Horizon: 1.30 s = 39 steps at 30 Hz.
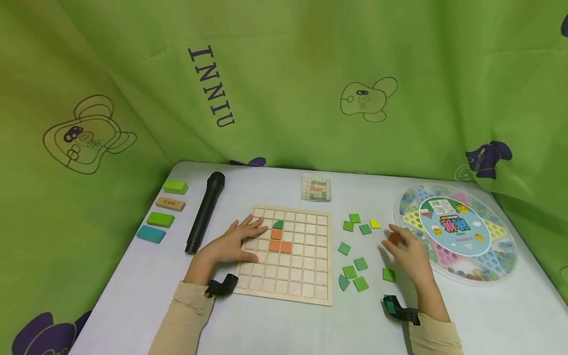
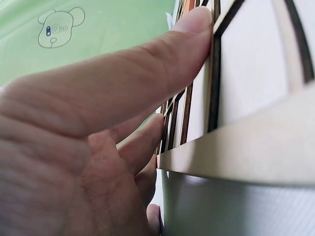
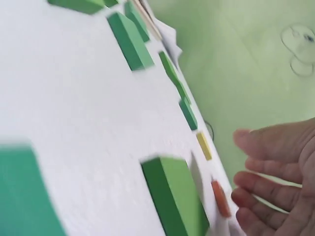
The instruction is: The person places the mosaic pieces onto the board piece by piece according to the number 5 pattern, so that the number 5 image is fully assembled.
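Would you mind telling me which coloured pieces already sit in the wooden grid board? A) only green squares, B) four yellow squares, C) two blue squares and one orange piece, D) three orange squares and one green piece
D: the head view shows three orange squares in the wooden grid board, with one green piece directly above them, while the left hand rests on the board's left side.
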{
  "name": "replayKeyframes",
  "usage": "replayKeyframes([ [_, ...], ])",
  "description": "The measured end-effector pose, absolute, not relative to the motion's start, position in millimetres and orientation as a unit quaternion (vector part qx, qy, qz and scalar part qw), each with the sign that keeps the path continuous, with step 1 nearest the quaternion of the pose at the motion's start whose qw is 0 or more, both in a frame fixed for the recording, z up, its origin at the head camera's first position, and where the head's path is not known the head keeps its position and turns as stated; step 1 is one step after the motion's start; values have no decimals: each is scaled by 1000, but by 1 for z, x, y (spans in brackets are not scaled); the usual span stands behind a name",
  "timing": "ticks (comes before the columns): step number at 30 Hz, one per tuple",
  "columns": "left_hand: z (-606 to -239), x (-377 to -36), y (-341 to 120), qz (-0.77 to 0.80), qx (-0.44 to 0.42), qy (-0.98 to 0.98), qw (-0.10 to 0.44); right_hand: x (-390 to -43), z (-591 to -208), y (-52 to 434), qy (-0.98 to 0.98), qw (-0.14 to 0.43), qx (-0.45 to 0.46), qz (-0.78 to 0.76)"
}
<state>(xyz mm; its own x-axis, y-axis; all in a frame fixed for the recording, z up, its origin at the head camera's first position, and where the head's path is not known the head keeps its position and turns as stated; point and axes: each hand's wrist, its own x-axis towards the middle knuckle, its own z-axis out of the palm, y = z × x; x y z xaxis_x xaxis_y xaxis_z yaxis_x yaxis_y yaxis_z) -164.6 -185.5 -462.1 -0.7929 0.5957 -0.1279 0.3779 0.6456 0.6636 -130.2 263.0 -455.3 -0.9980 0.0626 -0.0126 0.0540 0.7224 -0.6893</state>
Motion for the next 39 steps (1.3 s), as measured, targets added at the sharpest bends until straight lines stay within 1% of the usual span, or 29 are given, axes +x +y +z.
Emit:
replayKeyframes([
  [5, -462, -165, -187, 319, 268, 893, 171, -131, -459, 269, -932, 5, -38, 360],
  [13, -462, -166, -188, 317, 271, 893, 171, -131, -466, 267, -942, 44, -26, 331],
  [19, -461, -166, -189, 315, 277, 893, 164, -131, -470, 267, -942, 60, -17, 330],
  [23, -460, -165, -188, 319, 275, 892, 165, -131, -470, 269, -947, 59, -10, 314],
  [27, -459, -165, -186, 320, 274, 892, 166, -130, -467, 266, -948, 46, -6, 314],
  [30, -459, -165, -185, 318, 274, 892, 167, -130, -461, 257, -943, 49, 13, 329],
  [35, -460, -164, -186, 321, 272, 891, 170, -127, -452, 226, -928, 68, 78, 357],
  [39, -462, -165, -186, 320, 274, 891, 169, -125, -447, 198, -913, 62, 122, 385],
])
